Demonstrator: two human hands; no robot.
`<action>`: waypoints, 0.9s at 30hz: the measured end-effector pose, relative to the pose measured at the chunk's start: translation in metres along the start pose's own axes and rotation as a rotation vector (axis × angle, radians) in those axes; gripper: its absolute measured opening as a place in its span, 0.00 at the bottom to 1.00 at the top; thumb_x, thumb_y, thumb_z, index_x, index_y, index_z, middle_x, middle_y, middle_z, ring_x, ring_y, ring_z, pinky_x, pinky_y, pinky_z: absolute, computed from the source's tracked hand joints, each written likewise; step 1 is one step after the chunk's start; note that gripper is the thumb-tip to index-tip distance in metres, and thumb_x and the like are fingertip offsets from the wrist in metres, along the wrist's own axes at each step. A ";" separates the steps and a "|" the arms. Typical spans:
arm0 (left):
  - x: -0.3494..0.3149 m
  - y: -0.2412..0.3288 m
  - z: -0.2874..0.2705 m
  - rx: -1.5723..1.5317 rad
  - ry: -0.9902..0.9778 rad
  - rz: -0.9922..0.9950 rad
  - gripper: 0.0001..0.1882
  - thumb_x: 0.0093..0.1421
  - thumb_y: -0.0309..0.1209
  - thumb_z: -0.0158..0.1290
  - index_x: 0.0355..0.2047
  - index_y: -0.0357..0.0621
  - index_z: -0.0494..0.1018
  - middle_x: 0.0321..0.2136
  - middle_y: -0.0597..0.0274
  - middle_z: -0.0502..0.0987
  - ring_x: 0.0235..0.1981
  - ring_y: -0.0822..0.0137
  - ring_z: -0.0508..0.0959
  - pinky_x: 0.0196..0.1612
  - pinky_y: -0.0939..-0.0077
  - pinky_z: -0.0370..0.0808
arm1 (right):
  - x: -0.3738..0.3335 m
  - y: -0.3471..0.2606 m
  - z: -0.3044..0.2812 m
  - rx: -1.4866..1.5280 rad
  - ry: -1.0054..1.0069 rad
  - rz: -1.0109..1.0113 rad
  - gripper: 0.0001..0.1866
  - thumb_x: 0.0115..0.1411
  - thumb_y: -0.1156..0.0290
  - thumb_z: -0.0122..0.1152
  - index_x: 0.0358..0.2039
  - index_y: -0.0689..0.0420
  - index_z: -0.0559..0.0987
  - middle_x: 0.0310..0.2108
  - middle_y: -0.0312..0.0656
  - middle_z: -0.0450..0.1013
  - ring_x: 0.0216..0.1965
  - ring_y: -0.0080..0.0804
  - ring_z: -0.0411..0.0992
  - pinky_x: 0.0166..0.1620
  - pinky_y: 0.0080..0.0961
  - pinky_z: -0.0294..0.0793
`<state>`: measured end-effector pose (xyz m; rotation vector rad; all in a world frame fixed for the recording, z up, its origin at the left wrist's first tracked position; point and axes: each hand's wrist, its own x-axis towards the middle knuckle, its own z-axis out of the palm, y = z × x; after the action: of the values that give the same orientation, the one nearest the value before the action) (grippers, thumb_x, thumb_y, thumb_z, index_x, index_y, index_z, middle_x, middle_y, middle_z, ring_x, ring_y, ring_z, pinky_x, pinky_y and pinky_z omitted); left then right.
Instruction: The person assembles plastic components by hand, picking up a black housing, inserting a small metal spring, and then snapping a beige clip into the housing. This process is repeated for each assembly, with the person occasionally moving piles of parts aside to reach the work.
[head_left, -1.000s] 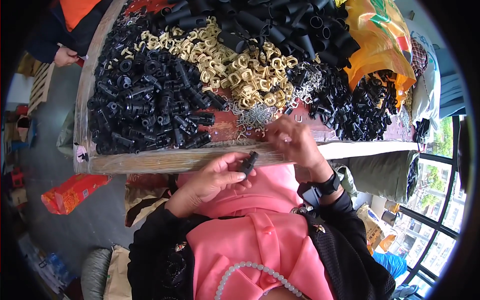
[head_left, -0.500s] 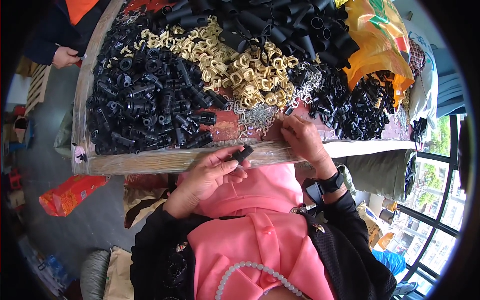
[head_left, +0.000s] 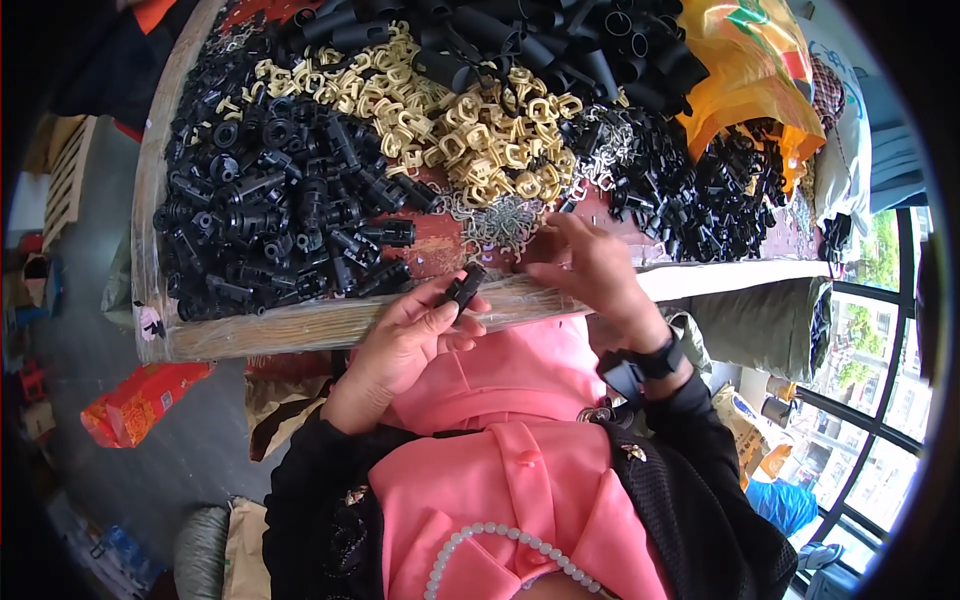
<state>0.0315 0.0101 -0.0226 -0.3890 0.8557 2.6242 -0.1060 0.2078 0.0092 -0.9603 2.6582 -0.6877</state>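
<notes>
My left hand [head_left: 405,335] is closed around a black cylindrical plastic part [head_left: 465,287], held tilted just over the table's front edge. To its right, my right hand [head_left: 595,270] hovers at the same edge, slightly blurred, thumb and forefinger apart and nothing visible between them. Just beyond its fingers lies a loose pile of small silvery wire pieces [head_left: 498,228]. A small dark piece [head_left: 568,206] rests by the forefinger. Behind are cream-coloured plastic clips [head_left: 490,150] in a heap. Larger black ribbed parts [head_left: 290,215] are piled at the left.
Small black parts [head_left: 690,205] are heaped at the right, beside a yellow-orange plastic bag [head_left: 750,75]. Black tubes [head_left: 590,65] lie at the back. The table's wooden rim [head_left: 270,338] is wrapped in film. A red packet [head_left: 145,400] sits low at the left.
My right hand's fingers have spread apart from a bunched pose. My left hand has turned the black part more upright. Another person's hand at the far left has gone from view.
</notes>
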 end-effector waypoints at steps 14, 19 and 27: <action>-0.001 -0.004 -0.006 -0.019 -0.039 0.060 0.17 0.57 0.28 0.41 0.49 0.47 0.61 0.40 0.51 0.68 0.35 0.64 0.72 0.36 0.75 0.71 | 0.000 0.013 0.030 -0.078 0.049 -0.123 0.13 0.48 0.72 0.52 0.36 0.58 0.67 0.27 0.47 0.67 0.26 0.47 0.68 0.26 0.34 0.68; -0.002 -0.004 -0.005 0.003 -0.042 0.071 0.17 0.57 0.28 0.42 0.48 0.47 0.61 0.40 0.51 0.68 0.35 0.64 0.72 0.36 0.75 0.70 | -0.001 0.011 0.030 -0.101 0.083 -0.130 0.11 0.48 0.74 0.50 0.35 0.59 0.68 0.26 0.47 0.67 0.25 0.47 0.68 0.26 0.34 0.68; -0.002 -0.001 -0.005 -0.037 -0.030 0.054 0.18 0.57 0.29 0.43 0.48 0.43 0.60 0.40 0.52 0.69 0.34 0.67 0.72 0.36 0.77 0.70 | -0.013 0.011 -0.004 0.373 -0.195 -0.217 0.09 0.47 0.76 0.53 0.32 0.60 0.70 0.23 0.45 0.67 0.23 0.42 0.68 0.26 0.29 0.68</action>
<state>0.0344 0.0068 -0.0264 -0.3401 0.8203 2.6916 -0.1035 0.2252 0.0082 -1.1457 2.1734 -1.0327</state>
